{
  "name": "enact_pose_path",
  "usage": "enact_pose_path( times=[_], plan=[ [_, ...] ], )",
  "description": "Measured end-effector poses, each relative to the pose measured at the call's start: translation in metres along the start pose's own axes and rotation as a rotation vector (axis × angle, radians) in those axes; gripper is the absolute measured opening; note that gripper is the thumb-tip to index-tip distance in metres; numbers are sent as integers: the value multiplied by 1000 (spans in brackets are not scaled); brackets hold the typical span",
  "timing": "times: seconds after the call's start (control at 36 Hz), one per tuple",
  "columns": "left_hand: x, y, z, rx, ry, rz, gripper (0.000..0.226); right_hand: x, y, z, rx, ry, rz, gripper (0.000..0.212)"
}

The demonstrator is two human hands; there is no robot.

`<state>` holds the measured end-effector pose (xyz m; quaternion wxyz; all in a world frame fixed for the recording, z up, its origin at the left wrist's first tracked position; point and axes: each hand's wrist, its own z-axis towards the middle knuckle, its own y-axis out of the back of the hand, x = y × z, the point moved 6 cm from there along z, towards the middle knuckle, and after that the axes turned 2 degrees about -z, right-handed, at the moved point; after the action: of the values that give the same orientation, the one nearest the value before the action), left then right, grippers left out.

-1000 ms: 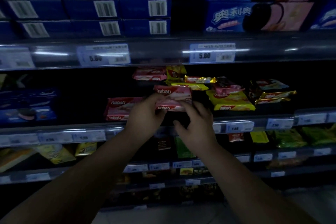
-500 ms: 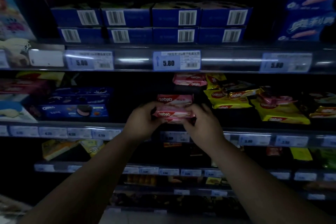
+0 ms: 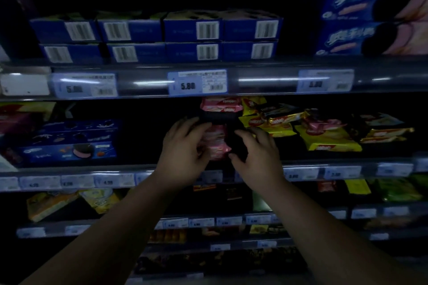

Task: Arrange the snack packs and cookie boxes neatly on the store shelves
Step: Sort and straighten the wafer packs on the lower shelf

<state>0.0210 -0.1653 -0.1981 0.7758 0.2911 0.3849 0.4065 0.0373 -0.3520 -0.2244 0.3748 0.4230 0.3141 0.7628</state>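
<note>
Both hands are at the middle shelf [image 3: 69, 172] in dim light. My left hand [image 3: 185, 148] grips the left side of a stack of pink snack packs [image 3: 216, 143], fingers curled round it. My right hand [image 3: 254, 155] holds the stack's right side, thumb at its lower edge. The packs are blurred and partly in shadow. Another pink pack [image 3: 221, 105] lies behind and above them. Yellow snack packs [image 3: 328, 140] lie in a loose pile to the right.
Blue cookie boxes [image 3: 162, 37] with barcodes line the top shelf, larger blue cookie boxes [image 3: 370, 16] at the right. A blue cookie box [image 3: 69, 150] sits at the middle shelf's left. Price tags [image 3: 196, 82] run along shelf rails. Lower shelves hold more packs.
The pink packs have turned from lying flat to more upright between my hands. The view has shifted a little, bringing the shelf closer.
</note>
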Motion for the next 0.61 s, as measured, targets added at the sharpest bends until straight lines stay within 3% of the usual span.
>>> enact_pose_path(
  times=[0.17,0.31,0.42,0.61],
  plan=[
    [-71,-47,36,43,-193,-8,62,-65,45,-4,-68,-126,-93,59],
    [-121,-101,56,189,-160,-71,67,-130,75,2,-89,-277,-176,69],
    [-147,-139,69,319,55,-356,61,-168,83,17,-49,-354,-189,81],
    [-160,-189,95,301,453,-779,35,-207,71,43,124,-394,-206,73]
  ],
)
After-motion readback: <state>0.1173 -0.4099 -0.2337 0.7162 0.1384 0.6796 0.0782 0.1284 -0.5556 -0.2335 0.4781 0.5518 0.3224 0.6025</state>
